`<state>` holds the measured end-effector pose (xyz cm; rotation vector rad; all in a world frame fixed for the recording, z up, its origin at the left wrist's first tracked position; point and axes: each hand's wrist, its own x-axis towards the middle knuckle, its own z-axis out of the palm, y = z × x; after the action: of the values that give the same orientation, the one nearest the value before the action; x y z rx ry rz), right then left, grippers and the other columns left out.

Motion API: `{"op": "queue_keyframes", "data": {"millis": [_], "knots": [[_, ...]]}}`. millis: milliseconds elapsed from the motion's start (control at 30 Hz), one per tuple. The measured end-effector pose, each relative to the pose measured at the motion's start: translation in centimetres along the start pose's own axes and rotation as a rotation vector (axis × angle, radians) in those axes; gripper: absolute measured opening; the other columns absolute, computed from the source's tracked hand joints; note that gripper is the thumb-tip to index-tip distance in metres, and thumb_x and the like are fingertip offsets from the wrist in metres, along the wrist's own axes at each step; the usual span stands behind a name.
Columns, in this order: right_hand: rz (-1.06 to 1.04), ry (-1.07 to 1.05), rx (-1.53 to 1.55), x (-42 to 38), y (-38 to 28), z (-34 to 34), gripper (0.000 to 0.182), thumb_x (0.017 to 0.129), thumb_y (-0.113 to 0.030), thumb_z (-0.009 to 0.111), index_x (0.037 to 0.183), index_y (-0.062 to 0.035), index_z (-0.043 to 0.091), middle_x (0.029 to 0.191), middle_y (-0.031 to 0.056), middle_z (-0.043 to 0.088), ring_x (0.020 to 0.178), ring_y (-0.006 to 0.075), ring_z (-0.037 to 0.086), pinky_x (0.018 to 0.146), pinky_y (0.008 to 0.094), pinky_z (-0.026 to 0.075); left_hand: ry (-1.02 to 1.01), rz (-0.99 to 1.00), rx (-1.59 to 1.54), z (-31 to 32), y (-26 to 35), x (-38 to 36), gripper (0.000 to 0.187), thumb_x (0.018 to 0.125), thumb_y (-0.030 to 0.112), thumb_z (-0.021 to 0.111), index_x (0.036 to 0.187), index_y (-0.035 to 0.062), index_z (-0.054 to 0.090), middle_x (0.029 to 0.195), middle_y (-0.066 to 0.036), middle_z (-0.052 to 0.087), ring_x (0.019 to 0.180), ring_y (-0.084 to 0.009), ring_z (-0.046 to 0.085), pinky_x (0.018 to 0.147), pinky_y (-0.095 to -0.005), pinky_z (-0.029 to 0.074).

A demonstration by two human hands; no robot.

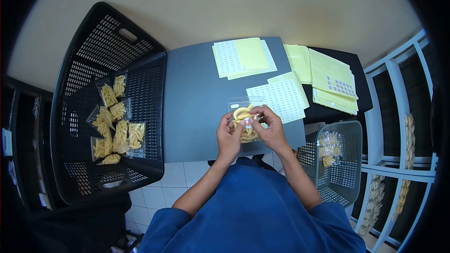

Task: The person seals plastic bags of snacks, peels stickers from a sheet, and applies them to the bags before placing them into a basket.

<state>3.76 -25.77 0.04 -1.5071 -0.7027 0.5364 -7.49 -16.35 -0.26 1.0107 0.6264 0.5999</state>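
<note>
A clear plastic bag of curved yellow snack sticks [243, 112] is held over the near edge of the grey table. My left hand [228, 137] grips the bag's left side, fingers curled round it. On the other side my right hand [273, 131] closes on the bag too. Both thumbs press at a small round sticker [248, 122] on the bag's front, and they partly cover it. The bag's flat top end points away from me. Just beyond my right hand lies a sheet of small printed labels [280, 98].
A large black crate [157, 72] on the left holds several snack bags [121, 133]. More label sheets [225, 56] lie at the table's back; yellow sheets with round stickers [333, 72] are on a black surface. Lower right stands a green basket [354, 159] with bags, beside a white shelf frame [382, 98].
</note>
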Motion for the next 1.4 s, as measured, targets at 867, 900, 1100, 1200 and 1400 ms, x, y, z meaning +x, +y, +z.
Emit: {"op": "queue_keyframes", "data": {"millis": [867, 900, 1100, 1200, 1400], "knots": [[0.131, 0.102, 0.158, -0.2, -1.3, 3.0, 0.024, 0.092, -0.001, 0.072, 0.114, 0.0001, 0.062, 0.107, 0.0044, 0.065, 0.100, 0.0094, 0.062, 0.082, 0.0240, 0.053, -0.168, -0.065, -0.124, -3.6, 0.6, 1.5, 0.033, 0.108, 0.015, 0.052, 0.136, -0.0019, 0.046, 0.110, -0.013, 0.071, 0.093, -0.0123, 0.070, 0.081, -0.0257, 0.057], [0.104, 0.081, 0.147, -0.2, -1.4, 3.1, 0.026, 0.091, 0.000, 0.071, 0.115, 0.0000, 0.062, 0.110, 0.0049, 0.063, 0.103, 0.0104, 0.061, 0.084, 0.0248, 0.053, -0.172, -0.072, -0.127, -3.8, 0.8, 1.6, 0.033, 0.108, 0.015, 0.051, 0.136, -0.0019, 0.046, 0.110, -0.013, 0.071, 0.093, -0.0125, 0.070, 0.081, -0.0259, 0.057], [0.005, -0.065, 0.067, -1.2, -2.1, 3.4, 0.039, 0.088, 0.005, 0.071, 0.123, -0.0009, 0.058, 0.122, 0.0073, 0.056, 0.114, 0.0151, 0.059, 0.096, 0.0280, 0.051, -0.174, -0.129, -0.205, -4.8, 2.1, 1.5, 0.032, 0.109, 0.016, 0.049, 0.135, -0.0020, 0.048, 0.113, -0.014, 0.069, 0.096, -0.0135, 0.070, 0.083, -0.0278, 0.058], [0.004, -0.094, 0.094, -1.5, -2.5, 3.4, 0.043, 0.086, 0.006, 0.072, 0.125, -0.0012, 0.056, 0.122, 0.0072, 0.055, 0.116, 0.0159, 0.059, 0.101, 0.0288, 0.049, -0.200, -0.142, -0.198, -5.2, 2.3, 1.2, 0.032, 0.109, 0.016, 0.050, 0.135, -0.0021, 0.048, 0.114, -0.015, 0.069, 0.097, -0.0139, 0.070, 0.084, -0.0278, 0.058], [0.048, 0.078, 0.061, -2.6, -2.3, 4.7, 0.033, 0.088, 0.001, 0.073, 0.118, -0.0007, 0.059, 0.112, 0.0065, 0.061, 0.103, 0.0127, 0.062, 0.088, 0.0263, 0.052, -0.260, -0.170, -0.133, -6.1, 1.7, 1.0, 0.034, 0.109, 0.017, 0.050, 0.136, -0.0027, 0.047, 0.113, -0.013, 0.069, 0.096, -0.0122, 0.068, 0.081, -0.0266, 0.057]]}}
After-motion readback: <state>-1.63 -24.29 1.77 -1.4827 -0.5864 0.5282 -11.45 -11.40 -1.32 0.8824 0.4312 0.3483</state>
